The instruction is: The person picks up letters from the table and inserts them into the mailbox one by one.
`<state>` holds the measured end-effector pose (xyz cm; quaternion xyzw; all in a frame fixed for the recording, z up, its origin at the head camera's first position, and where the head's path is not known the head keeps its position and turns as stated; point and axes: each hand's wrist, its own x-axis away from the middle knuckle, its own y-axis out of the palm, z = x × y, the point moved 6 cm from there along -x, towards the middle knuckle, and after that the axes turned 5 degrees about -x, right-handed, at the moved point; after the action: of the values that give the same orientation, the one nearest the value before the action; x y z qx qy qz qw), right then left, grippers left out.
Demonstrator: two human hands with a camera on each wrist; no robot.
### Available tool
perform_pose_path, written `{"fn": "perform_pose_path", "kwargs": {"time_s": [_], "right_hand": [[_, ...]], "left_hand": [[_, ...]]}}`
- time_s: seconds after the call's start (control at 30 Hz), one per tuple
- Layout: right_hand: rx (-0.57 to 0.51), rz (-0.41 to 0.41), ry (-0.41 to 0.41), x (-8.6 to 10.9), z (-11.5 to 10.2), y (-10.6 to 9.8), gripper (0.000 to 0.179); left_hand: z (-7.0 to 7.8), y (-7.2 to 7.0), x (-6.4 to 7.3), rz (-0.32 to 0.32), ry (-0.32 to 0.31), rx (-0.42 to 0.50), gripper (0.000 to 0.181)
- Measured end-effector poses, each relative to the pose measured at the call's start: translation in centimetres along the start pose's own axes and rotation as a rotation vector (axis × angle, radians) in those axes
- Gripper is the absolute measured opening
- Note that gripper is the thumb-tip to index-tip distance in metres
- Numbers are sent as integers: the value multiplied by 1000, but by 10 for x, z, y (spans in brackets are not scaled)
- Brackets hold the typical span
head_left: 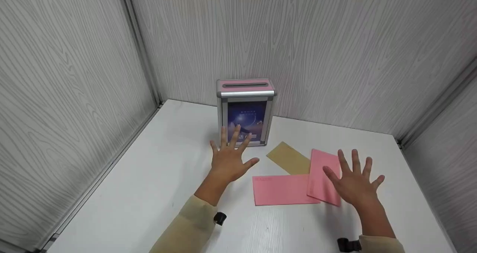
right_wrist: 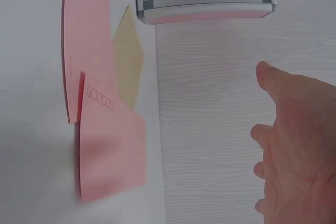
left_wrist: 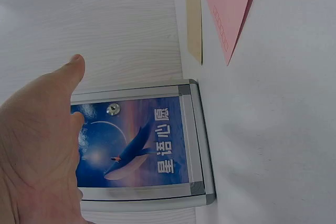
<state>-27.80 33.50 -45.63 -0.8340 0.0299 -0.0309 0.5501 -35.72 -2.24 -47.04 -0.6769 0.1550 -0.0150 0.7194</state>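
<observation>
My left hand (head_left: 228, 163) is held above the table with its fingers spread, in front of an upright slotted box (head_left: 244, 111). The box has a metal frame, a pink top with a long slot, and a blue picture with a whale and a small lock (left_wrist: 113, 109) on its front. My right hand (head_left: 357, 186), fingers also spread, hovers by a tilted pink envelope (head_left: 322, 174) and holds nothing. That envelope overlaps a second pink envelope (head_left: 279, 190) lying crosswise. Partly beneath them rests a tan envelope (head_left: 288, 158).
Wood-grain panels (head_left: 298, 51) stand behind the white table (head_left: 149, 178) and on both its sides. The box stands close to the back panel. Black wrist devices sit at both sleeves.
</observation>
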Motion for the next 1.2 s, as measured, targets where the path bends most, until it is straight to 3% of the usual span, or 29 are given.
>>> {"fn": "perform_pose_path", "kwargs": {"time_s": [0.17, 0.37, 0.57, 0.73, 0.9, 1.2], "right_hand": [[-21, 3, -19, -5, 11, -4, 90], [-106, -23, -95, -20, 41, -3, 85], [-342, -52, -162, -41, 72, 5, 80], [-495, -52, -148, -58, 95, 14, 80], [-509, -44, -104, -77, 112, 26, 76], [-555, -113, -3, -103, 126, 47, 71]], "left_hand": [[2, 1, 0, 14, 10, 1, 84], [10, 8, 1, 9, 35, 30, 86], [29, 12, 2, 40, 58, 91, 84], [51, 17, 5, 74, 81, 189, 76], [73, 24, 6, 53, 62, 360, 71], [118, 43, 6, -158, 77, 859, 65]]}}
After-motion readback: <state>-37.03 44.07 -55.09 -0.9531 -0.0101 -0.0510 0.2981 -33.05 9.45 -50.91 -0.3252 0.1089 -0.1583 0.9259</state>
